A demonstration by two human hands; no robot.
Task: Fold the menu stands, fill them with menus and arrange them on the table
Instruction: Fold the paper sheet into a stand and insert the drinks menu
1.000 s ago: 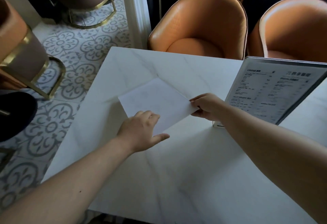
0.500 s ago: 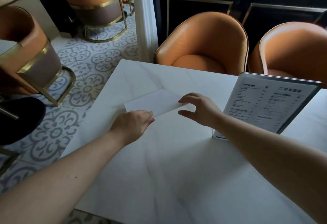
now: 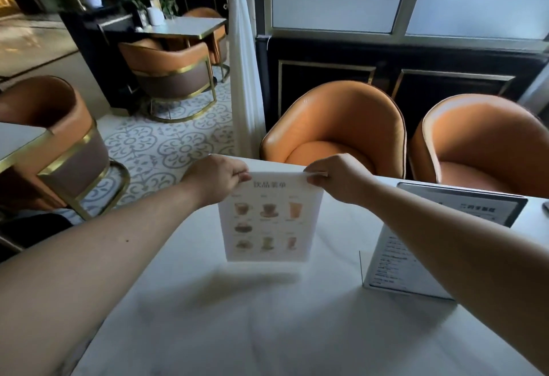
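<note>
A white drinks menu sheet (image 3: pixel 269 221) with pictures of cups hangs upright above the white marble table (image 3: pixel 237 325), printed side facing me. My left hand (image 3: pixel 217 178) pinches its top left corner and my right hand (image 3: pixel 335 178) pinches its top right corner. A clear menu stand (image 3: pixel 421 245) with a text menu inside stands on the table at the right, partly hidden behind my right forearm.
Two orange armchairs (image 3: pixel 335 129) (image 3: pixel 481 144) stand at the table's far side, against a dark wall panel. Another orange chair (image 3: pixel 59 138) with a gold frame is at the left on the patterned tile floor. A white curtain (image 3: pixel 243 58) hangs beyond the table's far left corner.
The sheet lay flat on the table with both hands at its edges. Now both hands hold it up by its top corners, turned with the printed side toward me. The view has tilted upward.
</note>
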